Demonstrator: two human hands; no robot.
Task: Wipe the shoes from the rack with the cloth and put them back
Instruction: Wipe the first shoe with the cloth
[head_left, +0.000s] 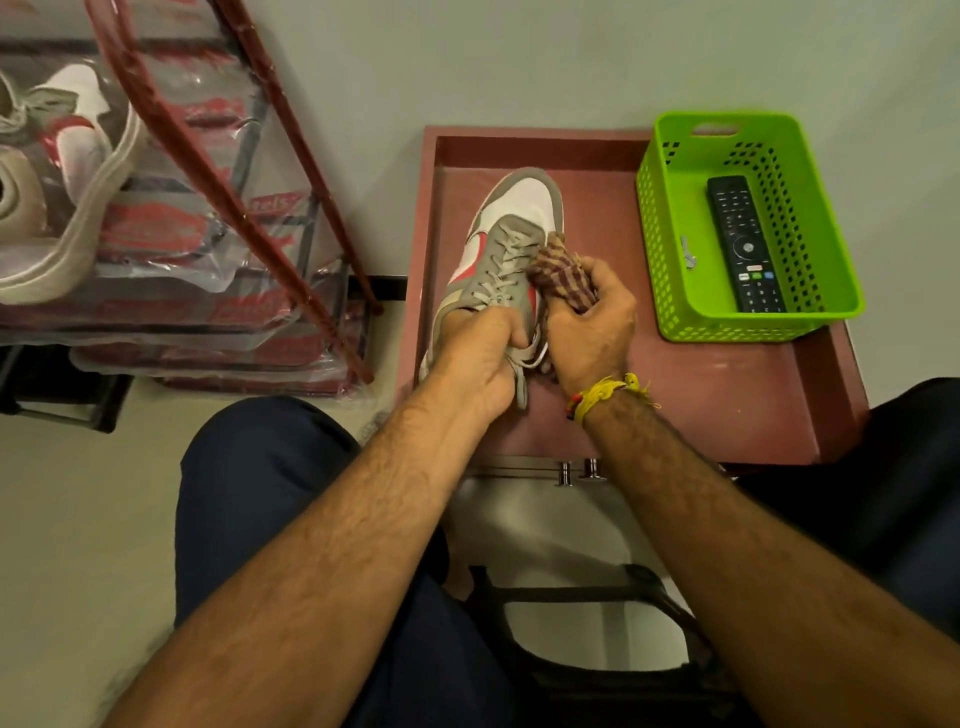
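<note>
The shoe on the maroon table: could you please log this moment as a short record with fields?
shoe: grey, white and red sneaker, lying on the maroon table, toe pointing away
left hand: grips the shoe at its heel end
right hand: holds the checked cloth against the laces
second shoe: on the shoe rack, at left
green basket: on the table, holding a remote
</note>
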